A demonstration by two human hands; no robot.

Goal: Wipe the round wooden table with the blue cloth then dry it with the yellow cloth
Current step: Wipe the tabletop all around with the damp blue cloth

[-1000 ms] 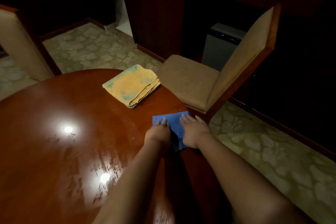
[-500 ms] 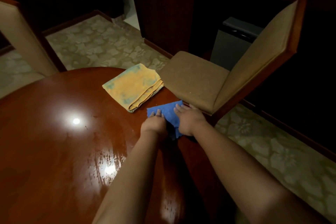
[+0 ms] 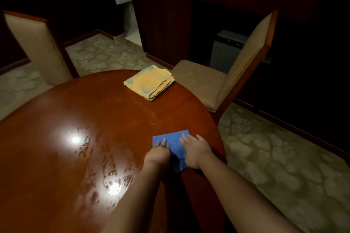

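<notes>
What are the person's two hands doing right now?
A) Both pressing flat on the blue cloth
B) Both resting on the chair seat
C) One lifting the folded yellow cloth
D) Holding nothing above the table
A: the left hand and right hand both lie flat on the blue cloth on the round wooden table.

Blue cloth (image 3: 173, 141), yellow cloth (image 3: 149, 81) with greenish blotches, reddish-brown glossy table (image 3: 75, 109), floral cream carpet (image 3: 265, 147), perhaps beige chairs (image 3: 200, 79)

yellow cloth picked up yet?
No, the yellow cloth lies folded on the table near its far edge, untouched, while both hands, left and right, press the blue cloth.
</notes>
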